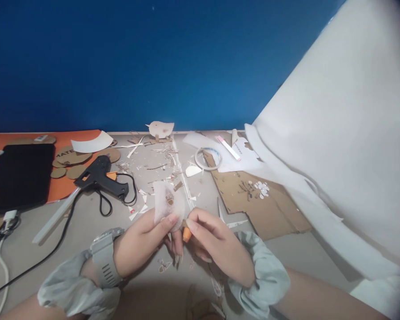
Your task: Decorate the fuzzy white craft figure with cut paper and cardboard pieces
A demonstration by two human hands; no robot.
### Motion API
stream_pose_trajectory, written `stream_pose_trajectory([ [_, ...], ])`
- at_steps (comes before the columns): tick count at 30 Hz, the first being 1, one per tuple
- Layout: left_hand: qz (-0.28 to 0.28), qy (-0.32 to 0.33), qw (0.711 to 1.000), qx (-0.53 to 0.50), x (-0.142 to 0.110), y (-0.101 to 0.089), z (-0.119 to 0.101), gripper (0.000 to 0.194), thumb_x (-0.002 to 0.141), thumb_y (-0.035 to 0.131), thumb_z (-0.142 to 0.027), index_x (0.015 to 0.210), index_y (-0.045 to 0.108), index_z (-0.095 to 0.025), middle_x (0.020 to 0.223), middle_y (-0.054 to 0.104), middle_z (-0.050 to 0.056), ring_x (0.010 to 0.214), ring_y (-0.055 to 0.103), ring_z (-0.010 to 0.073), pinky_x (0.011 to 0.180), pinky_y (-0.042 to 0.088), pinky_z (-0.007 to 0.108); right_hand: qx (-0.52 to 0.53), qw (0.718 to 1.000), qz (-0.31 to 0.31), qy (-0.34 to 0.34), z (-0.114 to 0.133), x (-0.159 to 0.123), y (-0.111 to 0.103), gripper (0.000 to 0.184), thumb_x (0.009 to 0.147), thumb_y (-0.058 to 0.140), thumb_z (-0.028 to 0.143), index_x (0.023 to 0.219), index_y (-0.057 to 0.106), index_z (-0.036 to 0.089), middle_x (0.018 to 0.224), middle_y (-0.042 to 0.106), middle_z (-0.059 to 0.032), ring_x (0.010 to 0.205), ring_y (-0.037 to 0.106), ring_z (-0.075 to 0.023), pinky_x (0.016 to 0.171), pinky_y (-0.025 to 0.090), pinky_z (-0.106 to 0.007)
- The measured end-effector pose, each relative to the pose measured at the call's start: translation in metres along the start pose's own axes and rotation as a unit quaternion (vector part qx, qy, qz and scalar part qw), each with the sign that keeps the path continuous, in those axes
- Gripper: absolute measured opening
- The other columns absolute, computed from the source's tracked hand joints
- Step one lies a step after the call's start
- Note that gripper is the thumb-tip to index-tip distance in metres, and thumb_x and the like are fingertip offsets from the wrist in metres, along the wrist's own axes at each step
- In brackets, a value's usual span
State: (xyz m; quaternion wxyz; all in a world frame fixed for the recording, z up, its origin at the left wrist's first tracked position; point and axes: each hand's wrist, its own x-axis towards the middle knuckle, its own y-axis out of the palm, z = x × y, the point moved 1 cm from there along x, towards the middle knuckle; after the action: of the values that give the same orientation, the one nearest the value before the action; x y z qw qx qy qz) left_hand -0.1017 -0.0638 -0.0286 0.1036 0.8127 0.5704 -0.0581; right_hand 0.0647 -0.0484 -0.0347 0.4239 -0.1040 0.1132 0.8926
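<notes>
Your two hands meet near the middle of the bench (86, 226), close to the side where you sit. Your left hand (138, 240) is clamped on a small white sheet (162, 193), thumb on its lower part, so its upper part stands free and its brown-edged patch (170, 199) stays uncovered; whether that patch is an opening or a mark, you cannot tell here. Your right hand (220, 244) pinches a small orange piece (187, 234) just beside the sheet's lower right side, the close grip probably serving fine control.

Toward the bench's left edge, the glue gun (100, 178) lies partly over the right-hand edge of an orange sheet (60, 189), its handle toward you, presumably for easy reach. The black tablet (22, 175) rests on that sheet too. Against the far edge stands a bird-shaped cutout (161, 129), apparently set back from the scraps.

To the right, a tape roll (208, 167) and a pink-capped marker (229, 148) lie beyond the bare part of a cardboard sheet (276, 215). Small white pieces (262, 190) sit clustered on this cardboard, perhaps to prevent mixing with offcuts.
</notes>
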Motion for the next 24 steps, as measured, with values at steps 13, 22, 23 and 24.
stream_pose_trajectory([
  [13,0.002,0.009,1.0,0.019,0.0002,-0.0018,0.0035,0.046,0.094,0.037,-0.032,0.059,0.062,-0.015,0.05,0.057,-0.002,0.047,0.051,0.0078,0.052,0.044,0.018,0.025,1.0,0.003,0.004,-0.0004,0.0009,0.0002,0.03,0.092,0.044,0.043,0.076,0.049,0.018,0.055,0.046,0.0063,0.042,0.03,-0.0047,0.039,0.022,-0.019],
  [22,0.004,0.01,1.0,0.029,-0.0004,-0.0012,0.0024,0.044,0.093,0.037,-0.032,0.059,0.06,-0.016,0.049,0.057,-0.002,0.047,0.051,0.0087,0.053,0.044,0.019,0.042,0.999,0.016,0.013,0.0038,0.0021,0.0003,0.03,0.092,0.044,0.043,0.075,0.048,0.018,0.055,0.044,0.0073,0.041,0.03,-0.0043,0.039,0.024,-0.018],
  [23,0.003,0.011,1.0,0.028,-0.0004,-0.0015,0.0026,0.044,0.093,0.037,-0.033,0.059,0.059,-0.016,0.05,0.058,-0.002,0.047,0.052,0.0087,0.053,0.044,0.019,0.042,0.999,0.021,0.013,0.0036,0.0022,0.0004,0.03,0.092,0.044,0.043,0.075,0.048,0.018,0.055,0.044,0.0071,0.042,0.03,-0.0044,0.039,0.024,-0.018],
  [24,0.003,0.011,1.0,0.028,-0.0003,-0.0018,0.003,0.044,0.093,0.037,-0.033,0.06,0.06,-0.016,0.051,0.059,-0.002,0.048,0.053,0.0088,0.053,0.045,0.019,0.041,0.999,0.024,0.013,0.0034,0.0022,0.0004,0.031,0.092,0.044,0.043,0.075,0.048,0.018,0.055,0.044,0.0071,0.042,0.031,-0.0045,0.039,0.025,-0.017],
])
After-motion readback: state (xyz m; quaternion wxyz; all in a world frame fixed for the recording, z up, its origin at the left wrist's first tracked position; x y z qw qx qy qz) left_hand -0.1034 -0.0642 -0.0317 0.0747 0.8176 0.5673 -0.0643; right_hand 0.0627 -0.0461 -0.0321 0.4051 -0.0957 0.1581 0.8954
